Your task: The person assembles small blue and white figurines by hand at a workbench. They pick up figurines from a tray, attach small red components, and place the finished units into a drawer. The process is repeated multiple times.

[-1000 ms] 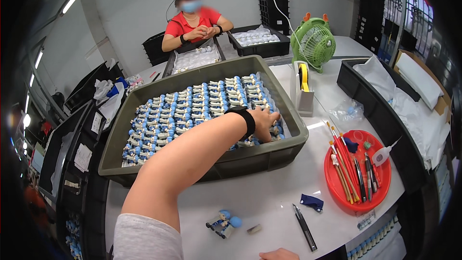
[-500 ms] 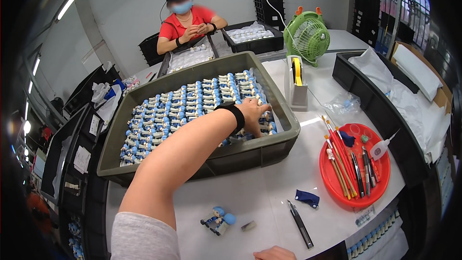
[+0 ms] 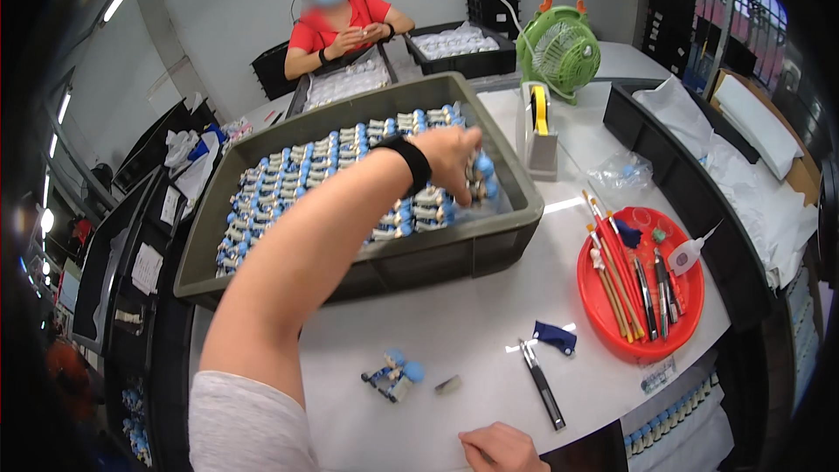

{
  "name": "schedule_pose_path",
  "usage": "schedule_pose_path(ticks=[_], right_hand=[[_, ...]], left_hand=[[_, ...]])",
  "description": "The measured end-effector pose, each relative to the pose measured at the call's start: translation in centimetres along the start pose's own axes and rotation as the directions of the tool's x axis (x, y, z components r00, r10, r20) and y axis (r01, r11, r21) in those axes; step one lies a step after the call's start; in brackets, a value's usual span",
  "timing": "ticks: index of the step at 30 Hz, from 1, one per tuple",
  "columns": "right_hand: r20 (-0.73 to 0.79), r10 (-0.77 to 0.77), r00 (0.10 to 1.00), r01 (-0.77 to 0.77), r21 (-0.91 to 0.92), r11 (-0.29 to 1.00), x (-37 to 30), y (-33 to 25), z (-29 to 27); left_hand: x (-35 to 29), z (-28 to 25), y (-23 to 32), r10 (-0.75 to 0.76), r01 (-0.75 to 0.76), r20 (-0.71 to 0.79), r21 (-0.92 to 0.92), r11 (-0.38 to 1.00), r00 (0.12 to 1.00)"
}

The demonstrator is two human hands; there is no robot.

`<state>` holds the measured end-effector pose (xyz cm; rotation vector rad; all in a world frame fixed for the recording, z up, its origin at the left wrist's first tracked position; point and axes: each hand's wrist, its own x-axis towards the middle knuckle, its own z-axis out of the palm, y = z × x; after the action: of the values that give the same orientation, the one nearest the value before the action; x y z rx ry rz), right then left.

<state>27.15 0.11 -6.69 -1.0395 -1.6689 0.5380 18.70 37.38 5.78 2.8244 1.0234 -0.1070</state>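
Observation:
My left hand (image 3: 450,162), with a black band at the wrist, reaches over the right end of a grey-green crate (image 3: 437,271). Its fingers are closed on small blue-haired figurines (image 3: 482,178), lifted a little above the others; how many is partly hidden. Rows of similar figurines (image 3: 301,175) lie packed in the crate. At the table's front edge rests my right hand (image 3: 502,448), fingers curled in; whether anything is inside cannot be seen. To its left on the white table (image 3: 350,411) lie a blue-haired figurine or two (image 3: 393,374) and a small grey block (image 3: 448,384).
A black pen-like tool (image 3: 544,387) and a dark blue cloth piece (image 3: 556,337) lie at the right. Beyond them stands a red basin (image 3: 603,323) of brushes and pens. A tape dispenser (image 3: 540,140) and green fan (image 3: 562,52) stand farther back. Across sits a person in red (image 3: 350,22).
My left hand has lifted figurines up from the crate's right end. My right hand has come further into view. The whole view has shifted slightly.

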Motion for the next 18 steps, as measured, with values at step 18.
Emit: schedule_pose_path(ticks=[18], right_hand=[[0.043,-0.009,0.999,0.016,-0.167,0.986,-0.9,0.5,1.6]], left_hand=[[-29.0,9.7,2.6,-0.237,0.282,0.282,-0.131,0.95,0.93]])
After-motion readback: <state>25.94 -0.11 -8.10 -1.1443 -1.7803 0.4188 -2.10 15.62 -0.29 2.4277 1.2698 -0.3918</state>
